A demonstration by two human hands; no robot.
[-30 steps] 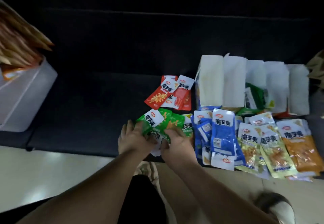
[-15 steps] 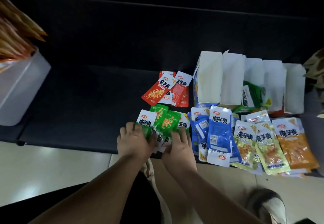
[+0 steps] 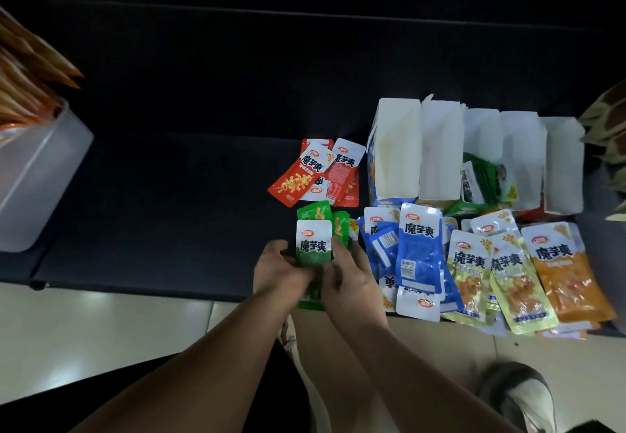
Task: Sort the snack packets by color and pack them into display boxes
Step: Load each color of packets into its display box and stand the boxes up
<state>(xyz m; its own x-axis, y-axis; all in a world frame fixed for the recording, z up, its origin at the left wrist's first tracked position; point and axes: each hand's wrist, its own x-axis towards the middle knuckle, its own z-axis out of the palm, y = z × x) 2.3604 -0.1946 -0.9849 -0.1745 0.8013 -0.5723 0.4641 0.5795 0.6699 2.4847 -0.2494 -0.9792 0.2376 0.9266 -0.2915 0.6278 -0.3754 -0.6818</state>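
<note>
Both hands hold a gathered stack of green snack packets (image 3: 313, 246) at the front edge of a dark bench. My left hand (image 3: 276, 268) grips the stack's left side and my right hand (image 3: 349, 271) grips its right side. Red packets (image 3: 305, 178) lie just behind. To the right lie blue packets (image 3: 418, 249), yellow packets (image 3: 491, 273) and orange packets (image 3: 565, 280). Behind them stands a row of white display boxes (image 3: 437, 158); one box (image 3: 521, 148) holds green packets (image 3: 481, 178).
A grey plastic bin (image 3: 37, 175) with orange-brown packets stands at the left end of the dark bench (image 3: 169, 212). A patterned bag (image 3: 606, 138) sits at the far right. Pale floor tiles and my shoe (image 3: 518, 395) are below.
The green packets were spread flat under both hands; now they are drawn together into one stack held between my hands, lifted slightly toward the bench edge.
</note>
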